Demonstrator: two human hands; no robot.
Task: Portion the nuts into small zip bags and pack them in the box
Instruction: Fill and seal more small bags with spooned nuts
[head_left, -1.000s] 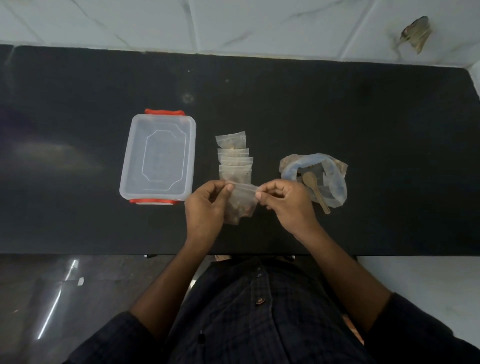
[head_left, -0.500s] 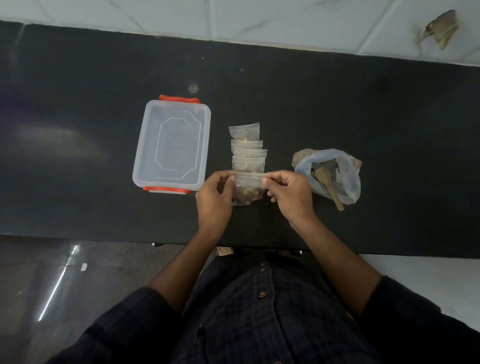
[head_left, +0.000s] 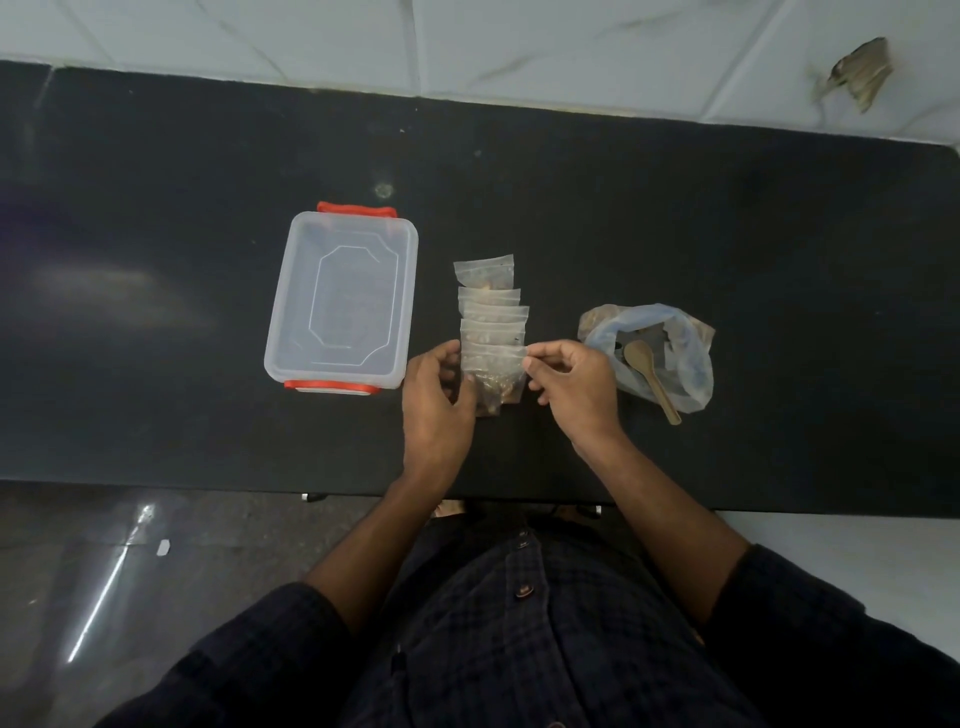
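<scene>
Lowered onto the row now, the zip bag (head_left: 493, 374) I pinch with left hand (head_left: 436, 400) and right hand (head_left: 574, 387); contents blurred.

Hidden and cut off

Left edge of small clear zip bag of nuts (head_left: 492, 376) covered by left hand (head_left: 435, 402); overlapped clear filled bags (head_left: 491, 306) mostly hidden; black table (head_left: 727, 234) cropped both sides.

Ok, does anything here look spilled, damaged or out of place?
Nothing stands out. The clear plastic box with red clips sits closed, the small filled zip bags overlap in a tidy row, and no nuts lie loose on the black table.
</scene>
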